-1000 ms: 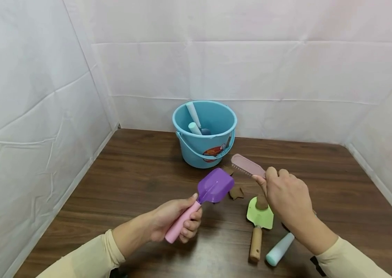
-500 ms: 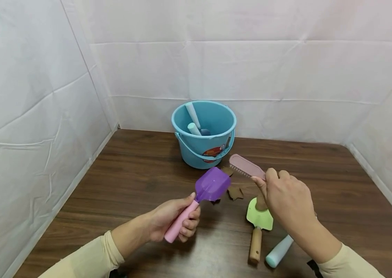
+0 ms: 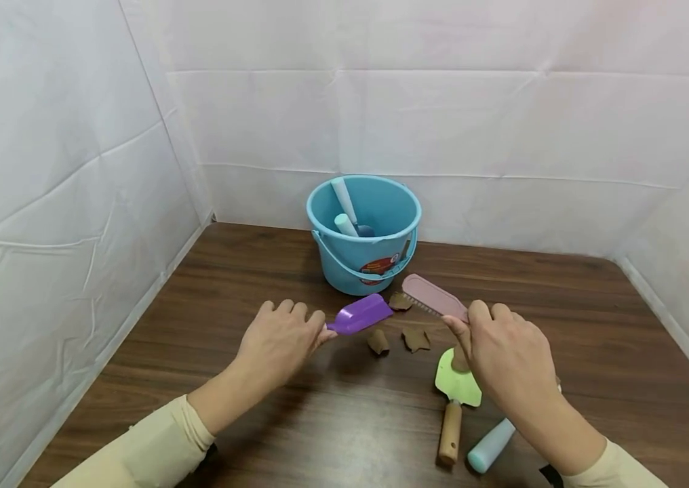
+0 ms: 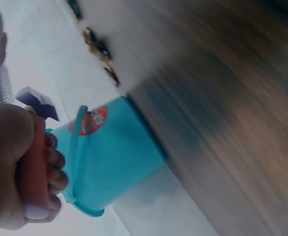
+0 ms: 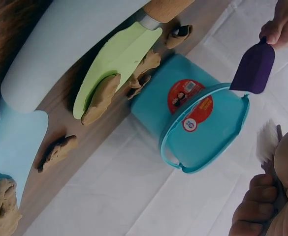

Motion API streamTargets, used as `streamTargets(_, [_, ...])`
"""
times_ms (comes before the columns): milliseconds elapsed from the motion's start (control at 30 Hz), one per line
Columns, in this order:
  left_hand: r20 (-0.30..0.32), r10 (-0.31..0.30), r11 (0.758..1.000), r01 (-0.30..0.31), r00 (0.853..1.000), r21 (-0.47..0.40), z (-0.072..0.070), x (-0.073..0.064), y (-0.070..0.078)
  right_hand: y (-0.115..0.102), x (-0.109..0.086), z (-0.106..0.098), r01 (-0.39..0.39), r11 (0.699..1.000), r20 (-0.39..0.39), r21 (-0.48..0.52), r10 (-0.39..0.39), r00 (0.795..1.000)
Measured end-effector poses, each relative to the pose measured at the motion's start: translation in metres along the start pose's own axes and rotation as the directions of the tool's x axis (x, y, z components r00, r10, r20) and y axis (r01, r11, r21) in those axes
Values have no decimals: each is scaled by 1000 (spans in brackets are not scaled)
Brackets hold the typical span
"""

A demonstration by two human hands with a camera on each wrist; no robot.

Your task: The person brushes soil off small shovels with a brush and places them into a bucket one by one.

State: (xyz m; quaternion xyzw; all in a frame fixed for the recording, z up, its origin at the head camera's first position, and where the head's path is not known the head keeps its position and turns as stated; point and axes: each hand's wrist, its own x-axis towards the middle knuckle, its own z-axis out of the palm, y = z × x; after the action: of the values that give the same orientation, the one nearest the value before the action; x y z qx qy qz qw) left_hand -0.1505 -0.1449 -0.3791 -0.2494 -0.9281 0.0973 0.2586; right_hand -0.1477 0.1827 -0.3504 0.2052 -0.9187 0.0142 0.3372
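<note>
My left hand (image 3: 277, 342) grips a toy shovel with a purple blade (image 3: 359, 314); its pink handle (image 4: 33, 172) shows inside the curled fingers in the left wrist view. In my right hand (image 3: 510, 352) is a pink brush (image 3: 434, 297), its bristles facing down and to the left. Both tools are held up over the table, in front of a light blue bucket (image 3: 350, 261). Below them lie brown curled pieces: one by the bucket (image 3: 401, 301), a jagged one (image 3: 416, 339) and one under the shovel (image 3: 378, 342).
A green trowel (image 3: 460, 388) with a wooden handle lies at the right, a brown piece on its blade. Beside it is a pale blue trowel (image 3: 491, 445), partly behind my right arm. Pale blue handles (image 3: 343, 200) stick up inside the bucket. White sheets (image 3: 442, 122) enclose the table.
My left hand has turned over from palm up to knuckles up, tipping the shovel. A brown piece now shows below its blade. The right hand and brush stay nearly still.
</note>
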Motion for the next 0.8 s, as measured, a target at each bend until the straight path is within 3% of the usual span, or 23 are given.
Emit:
streamTargets(100, [-76, 42, 995, -35, 996, 89, 1, 1, -4, 0, -1, 0, 4, 1000, -2, 2, -4, 1000])
streamTargets(233, [-128, 47, 992, -31, 991, 122, -6, 10, -11, 1, -1, 2, 24, 1000, -31, 2, -24, 999])
streamTargets(333, [-153, 15, 992, 4, 988, 123, -15, 28, -20, 2, 0, 1, 42, 999, -50, 5, -41, 998])
streamTargets(467, [-175, -15, 985, 45, 985, 169, -26, 62, -37, 2, 1, 1, 42, 999, -52, 14, -41, 998])
streamTargets(567, [-136, -19, 974, 49, 991, 219, -32, 90, -49, -1, 1, 2, 13, 1000, -38, 28, -12, 999])
streamTargets(700, [-14, -49, 966, 51, 999, 252, -33, 120, -60, -7, 1, 2, -41, 998, -4, 53, 41, 999])
streamTargets(800, [74, -76, 966, 55, 994, 254, -28, 139, -65, -10, 2, 1, -79, 995, 13, 66, 78, 997])
